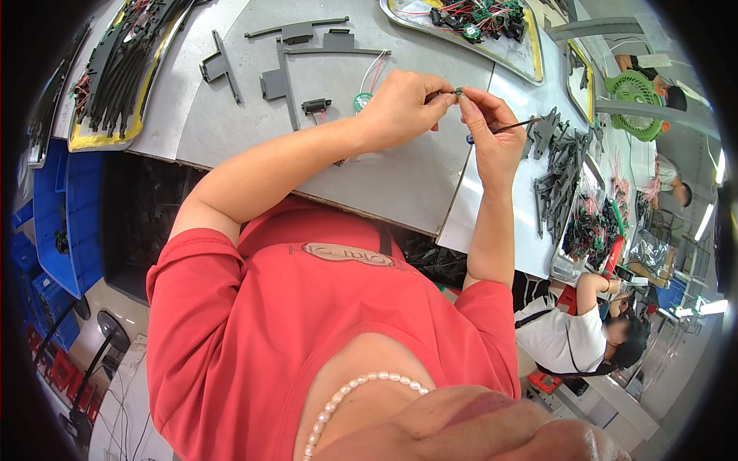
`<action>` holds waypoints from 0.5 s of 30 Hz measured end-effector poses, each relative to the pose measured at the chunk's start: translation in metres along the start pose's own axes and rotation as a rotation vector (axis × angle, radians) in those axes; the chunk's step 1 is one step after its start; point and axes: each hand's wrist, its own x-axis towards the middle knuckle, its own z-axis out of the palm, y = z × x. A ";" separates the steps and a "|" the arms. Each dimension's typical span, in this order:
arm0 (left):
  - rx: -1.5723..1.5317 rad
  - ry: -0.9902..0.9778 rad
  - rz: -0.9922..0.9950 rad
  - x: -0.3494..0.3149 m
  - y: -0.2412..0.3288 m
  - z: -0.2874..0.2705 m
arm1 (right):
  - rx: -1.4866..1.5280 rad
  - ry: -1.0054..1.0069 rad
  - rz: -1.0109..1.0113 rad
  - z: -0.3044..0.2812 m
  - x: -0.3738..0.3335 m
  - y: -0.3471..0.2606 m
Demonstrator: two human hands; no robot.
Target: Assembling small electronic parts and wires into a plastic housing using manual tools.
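Observation:
My left hand (403, 107) and my right hand (493, 134) meet above the metal table (400, 180), fingertips pinched around a small dark greenish part (459, 92) too tiny to make out in full. A thin dark rod-shaped tool (519, 124) with a blue end also lies across my right hand, held by its fingers. Just beside my left hand is a round green circuit board (362, 101) with red and white wires, partly hidden by the hand. Left of it lies a small black module (315, 106) with a red wire. Several T-shaped dark grey plastic pieces (280, 83) lie farther left and back.
A yellow-edged tray (104, 140) of black strips stands at left; another tray (530, 65) at the back holds wired boards. Right of my hand is a pile of grey plastic pieces (557, 173), with a clear bin (567, 267) of wired parts. A co-worker (565, 338) sits at right.

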 end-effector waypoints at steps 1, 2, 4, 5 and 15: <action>0.005 -0.004 0.000 0.000 -0.001 0.000 | -0.006 -0.009 0.005 -0.001 0.000 0.001; 0.020 -0.006 0.001 0.000 -0.001 0.000 | -0.012 -0.019 0.007 -0.002 0.001 0.002; 0.033 -0.047 -0.010 0.001 -0.003 0.000 | -0.059 0.003 -0.026 -0.002 0.002 0.004; 0.044 -0.066 -0.014 0.001 -0.004 0.000 | -0.083 0.013 -0.043 -0.003 0.003 0.005; 0.021 -0.071 0.008 0.001 -0.008 0.002 | 0.022 -0.008 0.131 -0.004 0.003 0.008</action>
